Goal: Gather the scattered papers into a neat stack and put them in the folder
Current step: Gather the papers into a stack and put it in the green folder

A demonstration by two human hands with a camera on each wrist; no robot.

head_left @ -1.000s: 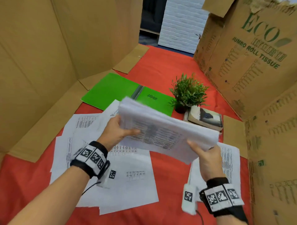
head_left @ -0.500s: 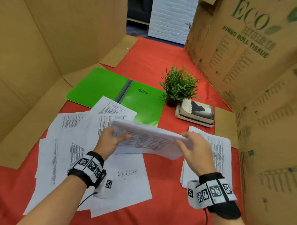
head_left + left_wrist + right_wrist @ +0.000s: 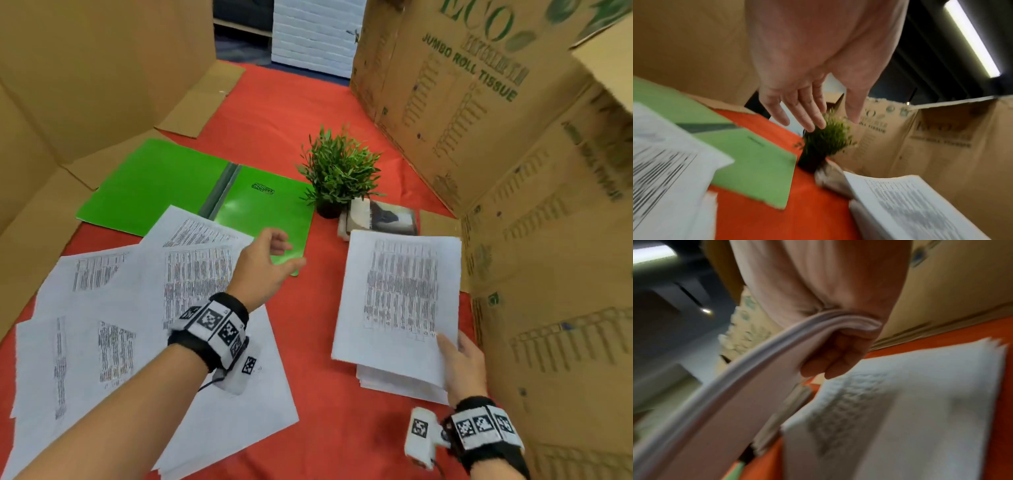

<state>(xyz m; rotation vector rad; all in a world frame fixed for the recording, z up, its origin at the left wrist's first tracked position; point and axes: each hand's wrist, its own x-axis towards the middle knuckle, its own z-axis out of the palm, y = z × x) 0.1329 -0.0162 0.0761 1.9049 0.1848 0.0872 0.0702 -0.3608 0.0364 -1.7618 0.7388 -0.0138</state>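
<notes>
Two hands show in our views. The right hand (image 3: 460, 368) grips a sheaf (image 3: 399, 301) by its near right corner, thumb on top and fingers (image 3: 830, 360) curled under, so the sheets bend upward at the grip. This sheaf hangs over a lower pile (image 3: 394, 383) that lies on the counter (image 3: 325, 342) by the right cardboard wall (image 3: 548, 240). We cannot tell whether sheaf and pile touch at the far end.

The left hand (image 3: 265, 267) is released: its fingers (image 3: 803, 113) are spread and nearly straight, holding nothing, poised above the near right corner of the folder (image 3: 191, 185). The folder lies open and flat, green, to the left of a small plant (image 3: 339, 171). Just right of the plant sits a book (image 3: 383, 216), touching the pot in the left wrist view.

Several loose papers (image 3: 137, 308) overlap on the counter's left side, and one covers the folder's near edge. Cardboard panels (image 3: 85, 68) enclose the left.
</notes>
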